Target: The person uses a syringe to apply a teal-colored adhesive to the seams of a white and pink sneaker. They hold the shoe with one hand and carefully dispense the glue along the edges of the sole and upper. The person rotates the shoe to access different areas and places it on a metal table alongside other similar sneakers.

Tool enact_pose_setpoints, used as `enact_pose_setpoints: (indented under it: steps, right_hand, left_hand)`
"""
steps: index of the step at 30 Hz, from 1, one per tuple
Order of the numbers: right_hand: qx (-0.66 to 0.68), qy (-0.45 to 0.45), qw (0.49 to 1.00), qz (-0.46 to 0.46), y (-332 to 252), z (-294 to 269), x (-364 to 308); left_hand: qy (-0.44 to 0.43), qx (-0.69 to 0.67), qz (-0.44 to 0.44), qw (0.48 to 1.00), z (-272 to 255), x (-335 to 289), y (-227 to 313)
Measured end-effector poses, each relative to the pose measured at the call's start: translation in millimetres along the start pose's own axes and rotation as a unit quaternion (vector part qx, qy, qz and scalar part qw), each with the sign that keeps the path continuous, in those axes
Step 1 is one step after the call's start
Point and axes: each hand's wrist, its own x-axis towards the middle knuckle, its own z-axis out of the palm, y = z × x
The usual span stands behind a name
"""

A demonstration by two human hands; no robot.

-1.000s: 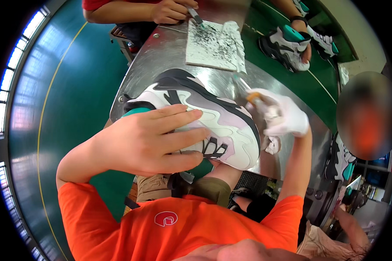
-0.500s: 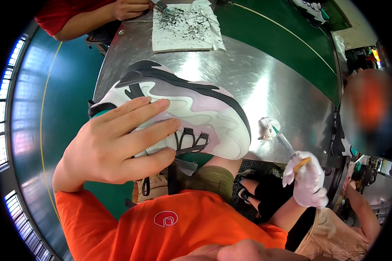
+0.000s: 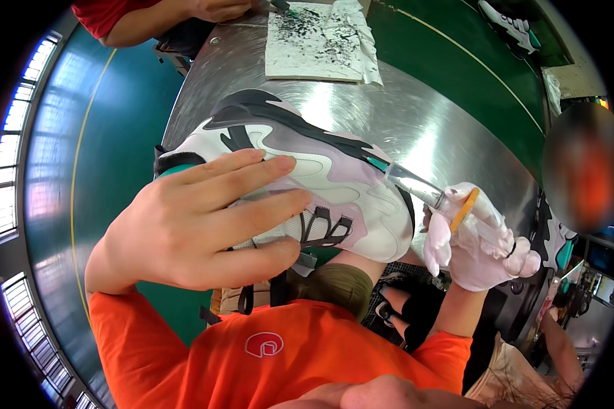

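A white and lilac sneaker [image 3: 385,228] with a dark grey sole edge and dark laces lies tilted on its side over the metal table. My left hand [image 3: 198,228], bare, grips it across the laces and side, fingers long against the upper; the thumb is hidden. My right hand [image 3: 481,249], in a thin white glove, is closed on a slim brush-like tool [image 3: 418,185] with a green tip, a clear-to-metal shaft and a yellow-orange handle. That green tip sits at the border of upper and sole near the toe; whether it touches is hard to tell.
A white board [image 3: 307,65] covered in dark smears lies on the metal table [image 3: 416,109], near a co-worker's hand [image 3: 218,8] holding a similar tool. Green matting [image 3: 450,61] covers the far right. Another sneaker [image 3: 508,26] rests at the upper right; more shoe parts stand right of my glove.
My right hand has moved the tool up and left, from a white wad on the table to the shoe's sole edge. The left hand keeps its hold; the whole view has shifted slightly.
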Motion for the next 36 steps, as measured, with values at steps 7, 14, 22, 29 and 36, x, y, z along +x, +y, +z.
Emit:
enact_pose_setpoints:
  steps: [7,14,22,29,36]
  right_hand:
    - [0.027,-0.029,0.999,-0.001,2.2,-5.8,2.4]
    - [0.036,-0.041,0.999,0.002,3.9,-7.8,3.2]
    - [0.012,-0.021,0.998,0.054,-8.2,-6.0,0.2]
    - [-0.143,0.096,0.978,0.119,-27.0,6.1,-11.5]
    - [-0.124,-0.001,0.991,0.041,-25.9,-6.6,-23.2]
  left_hand:
    - [0.001,-0.001,-0.002,1.000,1.3,-3.9,0.3]
    - [-0.003,-0.007,-0.001,1.000,0.1,-1.9,-0.3]
    - [0.001,0.002,-0.007,1.000,1.3,1.0,1.1]
    - [-0.013,-0.001,-0.006,1.000,-1.4,8.2,1.4]
    - [-0.022,0.003,-0.013,1.000,-3.4,9.4,5.4]
